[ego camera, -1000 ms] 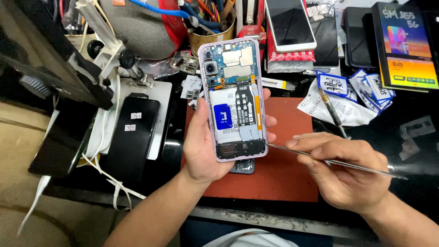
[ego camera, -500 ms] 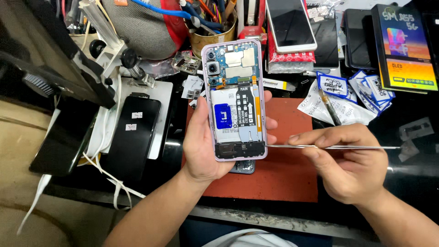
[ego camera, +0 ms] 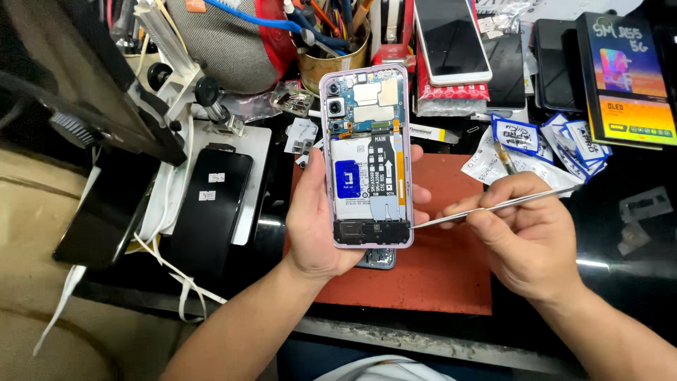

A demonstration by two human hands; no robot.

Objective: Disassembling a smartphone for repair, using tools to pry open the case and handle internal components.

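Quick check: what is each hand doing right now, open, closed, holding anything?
Left hand: closed around the opened phone, its back cover off.
Right hand: closed on a thin metal tool, tip at the phone's lower right edge.

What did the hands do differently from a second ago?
The right hand turned the thin metal tool: a second ago it slanted down to the right, away from the phone. Now its far end points up and its tip sits at the lower right edge of the opened phone. The left hand still holds the phone upright above the red mat. Nothing was let go.
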